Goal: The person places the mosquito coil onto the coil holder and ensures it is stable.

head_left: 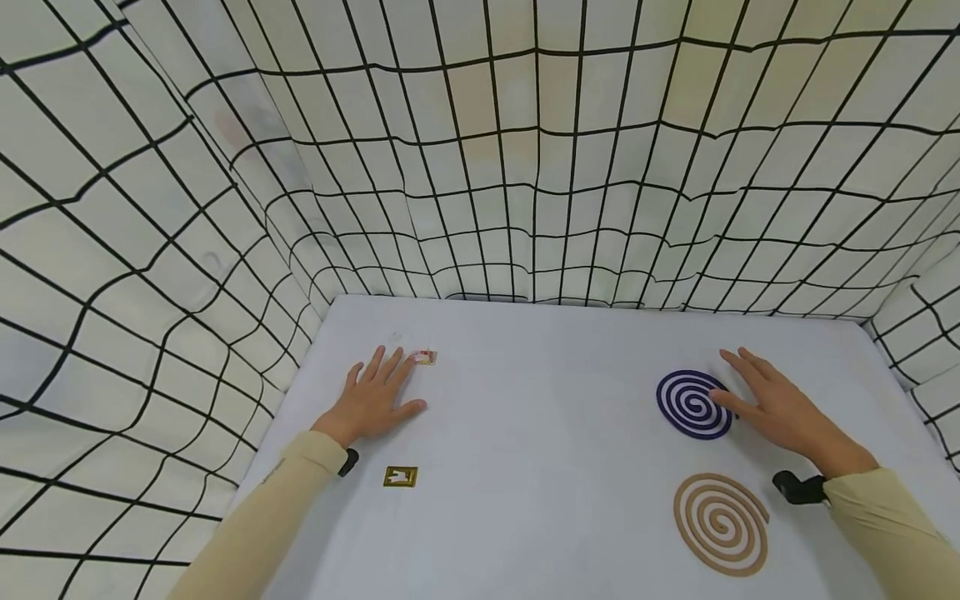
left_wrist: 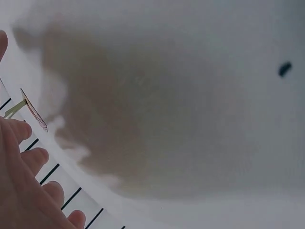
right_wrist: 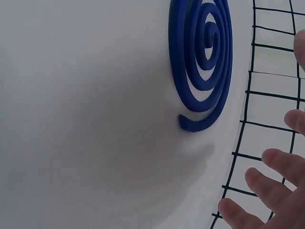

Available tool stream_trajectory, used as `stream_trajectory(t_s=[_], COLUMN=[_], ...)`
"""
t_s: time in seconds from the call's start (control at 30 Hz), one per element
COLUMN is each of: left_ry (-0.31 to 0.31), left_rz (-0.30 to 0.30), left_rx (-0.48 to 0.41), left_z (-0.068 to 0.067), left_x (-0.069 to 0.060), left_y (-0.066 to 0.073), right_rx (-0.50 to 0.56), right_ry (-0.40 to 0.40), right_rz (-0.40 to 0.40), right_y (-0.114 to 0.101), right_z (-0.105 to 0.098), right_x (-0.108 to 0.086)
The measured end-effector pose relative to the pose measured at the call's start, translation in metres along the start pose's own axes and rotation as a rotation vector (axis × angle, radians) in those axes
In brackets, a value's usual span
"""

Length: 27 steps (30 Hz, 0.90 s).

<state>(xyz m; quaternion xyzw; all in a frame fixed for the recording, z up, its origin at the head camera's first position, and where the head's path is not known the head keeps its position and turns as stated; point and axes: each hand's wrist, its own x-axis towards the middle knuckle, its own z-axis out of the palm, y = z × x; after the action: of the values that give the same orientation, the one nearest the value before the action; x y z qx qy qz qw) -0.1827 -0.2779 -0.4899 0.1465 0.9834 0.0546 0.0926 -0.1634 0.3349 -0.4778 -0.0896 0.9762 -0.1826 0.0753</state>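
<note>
My left hand (head_left: pixel 372 402) is over the left part of the white table with its fingers spread, holding nothing. Just past its fingertips lies a small flat red-and-white piece (head_left: pixel 425 357). The left wrist view shows that piece (left_wrist: pixel 34 110) edge-on, with a greenish prong. Nearer me is a small gold rectangular piece with a cut-out, like a coil stand (head_left: pixel 401 477). On the right, my right hand (head_left: pixel 783 414), fingers extended, hovers beside a dark blue mosquito coil (head_left: pixel 693 406); its thumb overlaps the coil's edge in the head view. A brown mosquito coil (head_left: pixel 722 525) lies nearer me.
The white table (head_left: pixel 540 433) is bordered at the back and sides by pale walls covered with black grid netting (head_left: pixel 525 183). Each wrist carries a small black camera, such as the right one (head_left: pixel 798 487). Both sleeves are beige.
</note>
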Motion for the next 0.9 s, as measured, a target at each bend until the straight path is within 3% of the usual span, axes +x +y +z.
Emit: stream_trajectory(t_s=[0.23,0.9], left_ry=[-0.029,-0.031], left_rz=[0.003,0.038], left_rx=[0.007,-0.008], left_z=[-0.002,0.004], left_x=[0.006,0.009], left_y=[0.003,0.003], right_rx=[0.021,0.001], right_ry=[-0.051,-0.003], right_rz=[0.02,-0.038], right_y=[-0.005,0.003], right_z=[0.005,0.016], right_x=[0.01,0.023])
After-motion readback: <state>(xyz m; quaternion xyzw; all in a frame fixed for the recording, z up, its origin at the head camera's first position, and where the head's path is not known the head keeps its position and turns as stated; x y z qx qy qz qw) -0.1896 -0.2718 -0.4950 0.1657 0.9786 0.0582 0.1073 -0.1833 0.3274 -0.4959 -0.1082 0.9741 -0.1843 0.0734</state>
